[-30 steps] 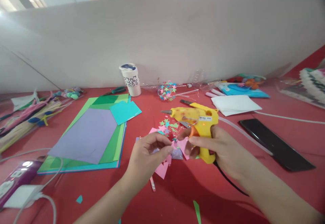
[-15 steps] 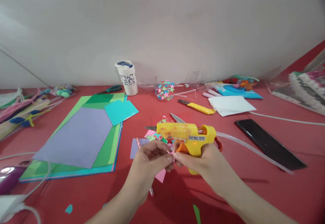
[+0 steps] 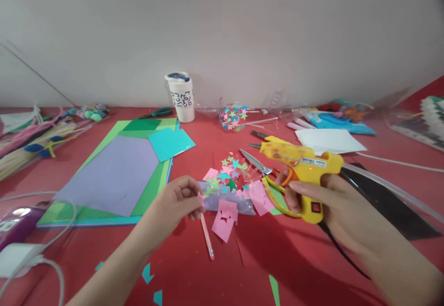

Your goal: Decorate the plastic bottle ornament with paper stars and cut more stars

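My right hand (image 3: 321, 199) is wrapped round the handle of a yellow hot glue gun (image 3: 289, 154), its nozzle pointing left. Between the thumb and fingers of my left hand (image 3: 182, 199) is a small pink paper star (image 3: 202, 196). Below that hand lies a pink pencil (image 3: 207, 239). Several colourful paper stars (image 3: 231, 184) are heaped on the table between my hands, partly on a purple sheet. A pink paper with a cut-out (image 3: 225, 222) lies in front of them. Scissors (image 3: 256, 161) with orange and yellow at the handles lie partly behind the glue gun.
A star-covered clear ball (image 3: 233, 117) sits at the back beside a white cup (image 3: 182, 96). Stacked coloured sheets (image 3: 111, 174) cover the left. A black phone (image 3: 391, 204), a white paper (image 3: 329, 140) and a partly hidden yellow cutter (image 3: 274, 139) lie right. Cables run at lower left.
My hands have moved apart. The glue gun has gone right, away from the pink star, which my left hand has carried left. The stars and papers beneath show more.
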Tool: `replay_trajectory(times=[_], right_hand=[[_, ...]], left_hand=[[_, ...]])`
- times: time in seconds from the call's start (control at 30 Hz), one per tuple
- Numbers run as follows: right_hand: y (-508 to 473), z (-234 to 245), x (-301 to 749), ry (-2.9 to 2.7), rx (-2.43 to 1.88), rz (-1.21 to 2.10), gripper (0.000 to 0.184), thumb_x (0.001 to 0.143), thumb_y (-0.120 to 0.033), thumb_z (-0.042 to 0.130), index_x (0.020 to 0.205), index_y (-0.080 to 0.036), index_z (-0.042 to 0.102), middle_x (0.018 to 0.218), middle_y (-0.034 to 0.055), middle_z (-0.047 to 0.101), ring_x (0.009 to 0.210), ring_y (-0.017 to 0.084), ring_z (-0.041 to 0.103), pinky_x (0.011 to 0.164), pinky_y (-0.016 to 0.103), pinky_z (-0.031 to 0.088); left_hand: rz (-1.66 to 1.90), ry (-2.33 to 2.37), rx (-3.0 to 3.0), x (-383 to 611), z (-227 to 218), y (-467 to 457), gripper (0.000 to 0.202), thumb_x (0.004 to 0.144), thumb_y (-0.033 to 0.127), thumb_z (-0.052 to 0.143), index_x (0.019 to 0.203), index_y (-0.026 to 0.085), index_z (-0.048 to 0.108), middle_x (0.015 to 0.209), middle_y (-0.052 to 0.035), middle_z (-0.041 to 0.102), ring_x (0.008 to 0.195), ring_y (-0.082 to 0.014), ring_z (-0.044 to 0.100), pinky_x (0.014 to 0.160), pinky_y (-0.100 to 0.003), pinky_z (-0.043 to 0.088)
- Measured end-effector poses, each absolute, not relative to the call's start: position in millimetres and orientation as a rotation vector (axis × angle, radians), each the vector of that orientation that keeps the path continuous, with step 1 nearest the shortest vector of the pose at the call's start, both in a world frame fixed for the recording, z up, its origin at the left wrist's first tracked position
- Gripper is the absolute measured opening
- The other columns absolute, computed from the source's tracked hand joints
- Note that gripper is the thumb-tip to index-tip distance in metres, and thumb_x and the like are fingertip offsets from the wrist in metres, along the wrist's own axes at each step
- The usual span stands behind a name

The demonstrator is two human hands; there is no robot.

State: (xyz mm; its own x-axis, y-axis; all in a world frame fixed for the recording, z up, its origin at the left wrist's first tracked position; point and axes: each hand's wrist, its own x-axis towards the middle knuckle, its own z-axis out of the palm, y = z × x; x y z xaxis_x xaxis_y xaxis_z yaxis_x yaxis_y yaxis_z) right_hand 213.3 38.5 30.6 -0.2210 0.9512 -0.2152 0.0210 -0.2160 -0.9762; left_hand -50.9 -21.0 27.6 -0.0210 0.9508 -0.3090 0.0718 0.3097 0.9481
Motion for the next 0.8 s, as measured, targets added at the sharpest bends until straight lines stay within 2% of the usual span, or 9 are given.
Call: replay_trajectory(times=[0.07,0.2,0.3,0.4,0.5,0.67,0.8], right_hand=[[46.4,26.7,219.8,-1.253,-1.306,1.509,0.017,0.065,-0.033,0.072,0.071,-0.020,0.062,0.059,-0.0017,0.060,0.053,0.013,0.053,0.049,0.024,0.042],[65.3,15.5,236.1,-1.301,-1.431,1.399,0.013,0.061,-0.025,0.067,0.054,-0.021,0.057,0.052,-0.0013,0.055,0.048,0.013,0.050,0.046,0.025,0.039],[77.5,9.8,248.7,-1.382,-1.522,1.276,0.013,0.063,-0.027,0.065,0.055,-0.022,0.056,0.052,-0.0004,0.055,0.048,0.014,0.049,0.046,0.028,0.038],[86.0,6.8,257.7,-1.499,-1.604,1.104,0.018,0.069,-0.038,0.062,0.064,-0.021,0.059,0.063,0.0021,0.061,0.058,0.018,0.055,0.054,0.030,0.042],[90.3,3.7,260.0,-1.687,-1.699,0.948,0.027,0.073,-0.044,0.054,0.058,-0.020,0.055,0.060,0.0029,0.059,0.057,0.018,0.053,0.056,0.031,0.041],[90.7,-1.9,254.7,-2.006,-1.837,0.669,0.033,0.071,-0.048,0.053,0.052,-0.023,0.044,0.047,-0.0013,0.047,0.048,0.016,0.045,0.049,0.029,0.030],[93.2,-6.8,254.1,-2.187,-1.877,0.478,0.035,0.072,-0.049,0.054,0.052,-0.025,0.040,0.046,-0.0013,0.044,0.043,0.016,0.040,0.048,0.028,0.022]], left_hand=[[0.867,1.405,1.031,-47.4,19.4,-23.1,0.009,0.070,0.016,0.055,0.078,0.018,0.056,0.051,0.0073,0.053,0.046,-0.0075,0.049,0.048,-0.019,0.037],[0.789,1.489,1.052,-38.7,9.3,-26.5,0.013,0.071,0.014,0.048,0.070,0.018,0.060,0.047,0.0089,0.040,0.040,-0.0041,0.034,0.040,-0.018,0.023],[0.749,1.535,1.080,-34.5,8.1,-27.6,0.015,0.074,0.019,0.051,0.078,0.019,0.065,0.045,0.0097,0.036,0.038,-0.0043,0.031,0.039,-0.018,0.021],[0.743,1.499,0.997,-32.3,9.7,-28.3,0.015,0.074,0.022,0.052,0.079,0.018,0.066,0.045,0.0091,0.038,0.039,-0.0041,0.032,0.038,-0.018,0.021],[0.766,1.430,0.830,-31.5,10.0,-29.4,0.014,0.072,0.020,0.052,0.075,0.017,0.065,0.048,0.0075,0.044,0.040,-0.0031,0.035,0.038,-0.016,0.021],[0.814,1.349,0.790,-31.5,5.9,-27.8,0.013,0.069,0.019,0.052,0.074,0.015,0.063,0.048,0.0060,0.049,0.041,-0.0043,0.041,0.037,-0.015,0.027],[0.800,1.373,0.815,-29.5,6.8,-26.5,0.005,0.064,0.019,0.058,0.067,0.015,0.060,0.042,0.0071,0.047,0.037,-0.0042,0.037,0.035,-0.015,0.027]])
